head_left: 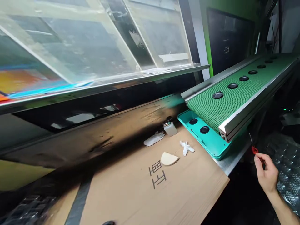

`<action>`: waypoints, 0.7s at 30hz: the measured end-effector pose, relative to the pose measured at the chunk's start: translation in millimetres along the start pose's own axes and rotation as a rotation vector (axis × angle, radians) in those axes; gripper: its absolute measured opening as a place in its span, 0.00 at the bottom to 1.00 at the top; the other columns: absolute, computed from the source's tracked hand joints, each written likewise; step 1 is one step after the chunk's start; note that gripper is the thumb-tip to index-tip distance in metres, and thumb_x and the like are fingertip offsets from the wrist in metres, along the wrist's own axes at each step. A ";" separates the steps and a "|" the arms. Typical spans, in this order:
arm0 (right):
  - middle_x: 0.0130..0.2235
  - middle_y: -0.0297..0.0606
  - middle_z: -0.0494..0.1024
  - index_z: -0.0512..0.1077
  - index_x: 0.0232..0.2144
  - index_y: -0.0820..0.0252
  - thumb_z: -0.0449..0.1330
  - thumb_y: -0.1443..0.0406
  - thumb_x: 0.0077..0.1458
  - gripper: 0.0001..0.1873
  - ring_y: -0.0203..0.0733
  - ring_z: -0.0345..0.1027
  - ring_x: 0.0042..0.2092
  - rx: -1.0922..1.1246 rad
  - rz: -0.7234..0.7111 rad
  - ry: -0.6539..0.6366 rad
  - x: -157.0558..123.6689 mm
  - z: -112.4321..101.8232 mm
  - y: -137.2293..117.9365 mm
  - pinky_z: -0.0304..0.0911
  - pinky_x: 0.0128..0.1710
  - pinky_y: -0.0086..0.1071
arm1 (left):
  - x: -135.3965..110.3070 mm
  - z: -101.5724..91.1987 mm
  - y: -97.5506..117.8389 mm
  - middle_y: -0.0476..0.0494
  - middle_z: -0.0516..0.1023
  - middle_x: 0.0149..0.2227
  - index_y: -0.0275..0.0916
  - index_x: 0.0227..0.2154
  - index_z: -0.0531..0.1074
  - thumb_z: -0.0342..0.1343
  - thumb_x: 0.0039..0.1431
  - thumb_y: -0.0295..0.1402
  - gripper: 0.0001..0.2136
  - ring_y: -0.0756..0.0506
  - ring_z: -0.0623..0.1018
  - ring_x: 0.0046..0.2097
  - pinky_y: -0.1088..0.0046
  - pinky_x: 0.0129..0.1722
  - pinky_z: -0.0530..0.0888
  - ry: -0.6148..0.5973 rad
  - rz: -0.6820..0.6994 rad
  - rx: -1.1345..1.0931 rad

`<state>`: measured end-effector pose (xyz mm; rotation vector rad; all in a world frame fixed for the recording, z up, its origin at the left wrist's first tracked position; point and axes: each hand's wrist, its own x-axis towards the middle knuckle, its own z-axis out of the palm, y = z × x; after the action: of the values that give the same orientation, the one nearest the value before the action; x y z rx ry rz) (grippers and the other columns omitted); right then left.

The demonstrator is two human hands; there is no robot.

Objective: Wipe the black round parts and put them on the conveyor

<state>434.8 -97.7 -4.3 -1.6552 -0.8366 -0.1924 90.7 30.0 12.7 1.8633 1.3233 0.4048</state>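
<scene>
My right hand [267, 172] reaches in from the lower right, beside the metal edge under the conveyor's end. Its thumb and forefinger are pinched on a small red piece with a thin curved wire [254, 150]; its exact kind is too small to make out. To the left of the hand, a teal tray [213, 148] sits beneath the belt's end. Inside it lie two black round parts, one nearer the back [193, 121] and one nearer the middle [204, 129]. My left hand is out of view.
A green conveyor belt [225, 109] carries several black discs in a row. On the cardboard-covered table [131, 193] are a half-round cream pad [169, 158], crumpled white tissue [187, 147], a white bottle [170, 128] and a flat white packet [154, 139]. Bubble wrap [287, 175] lies at right.
</scene>
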 end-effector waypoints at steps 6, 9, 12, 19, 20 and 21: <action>0.41 0.48 0.81 0.74 0.42 0.63 0.62 0.47 0.44 0.30 0.51 0.75 0.44 -0.008 0.345 -0.261 29.6 30.7 125.9 0.70 0.44 0.39 | 23.4 67.8 -7.9 0.45 0.76 0.56 0.65 0.58 0.67 0.63 0.42 0.55 0.36 0.29 0.74 0.57 0.47 0.52 0.75 -0.254 -0.354 -0.169; 0.37 0.50 0.82 0.76 0.36 0.64 0.59 0.45 0.46 0.28 0.53 0.77 0.41 0.004 0.347 -0.246 38.4 40.2 115.6 0.70 0.45 0.42 | -19.8 108.4 -20.9 0.43 0.76 0.55 0.65 0.56 0.69 0.66 0.41 0.53 0.34 0.27 0.73 0.59 0.44 0.53 0.73 -0.272 -0.378 -0.220; 0.42 0.52 0.81 0.76 0.39 0.64 0.58 0.44 0.49 0.30 0.56 0.75 0.46 -0.091 0.288 -0.135 23.9 11.8 84.1 0.67 0.51 0.49 | -64.1 141.9 -33.3 0.46 0.76 0.56 0.63 0.53 0.72 0.69 0.36 0.49 0.34 0.28 0.70 0.61 0.47 0.57 0.71 -0.250 -0.405 -0.296; 0.52 0.42 0.79 0.75 0.52 0.49 0.63 0.48 0.50 0.28 0.54 0.77 0.45 -0.120 0.203 -0.710 -58.4 -100.9 9.3 0.74 0.47 0.42 | -103.3 167.7 -64.9 0.41 0.81 0.45 0.45 0.40 0.78 0.65 0.48 0.45 0.17 0.33 0.78 0.53 0.55 0.49 0.78 -0.045 -0.619 -1.081; 0.46 0.41 0.82 0.77 0.49 0.48 0.63 0.48 0.50 0.25 0.53 0.79 0.40 -0.128 0.249 -0.917 -75.5 -104.5 3.0 0.76 0.40 0.39 | -102.2 166.0 -70.5 0.41 0.81 0.43 0.45 0.39 0.77 0.64 0.50 0.44 0.14 0.34 0.79 0.51 0.55 0.46 0.79 0.027 -0.616 -1.217; 0.40 0.40 0.83 0.78 0.46 0.48 0.63 0.48 0.50 0.23 0.51 0.79 0.36 -0.138 0.289 -1.129 -95.3 -104.6 -2.5 0.76 0.36 0.36 | -100.9 163.9 -75.3 0.42 0.82 0.42 0.45 0.38 0.77 0.63 0.52 0.42 0.12 0.35 0.80 0.49 0.55 0.44 0.79 0.091 -0.608 -1.327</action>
<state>396.6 -232.2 -25.7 -1.9560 -1.3879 0.9940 108.7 -119.2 -129.2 0.3356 1.1153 0.7727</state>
